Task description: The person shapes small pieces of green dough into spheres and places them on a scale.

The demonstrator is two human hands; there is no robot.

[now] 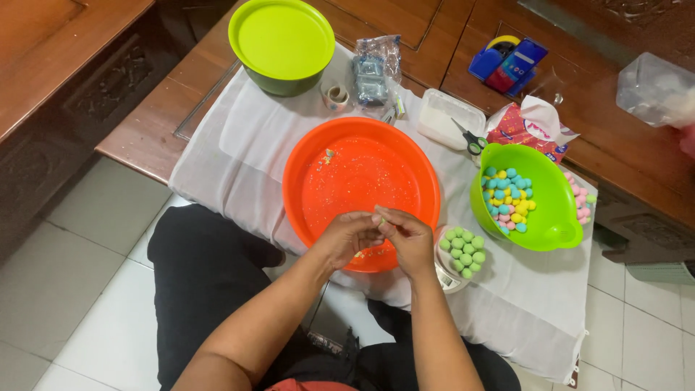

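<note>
- Both hands meet over the orange basin (318, 156); left hand (350, 237) and right hand (410, 239) pinch a small green dough piece (381, 219) between fingertips
- Judged step: shaping a ball; next calls for setting it among the green balls (463, 252)

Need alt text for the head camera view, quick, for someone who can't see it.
Left hand and right hand meet over the near rim of an orange basin, pinching a small pale green piece. Right of them: green balls, and a lime colander of coloured balls.
</note>
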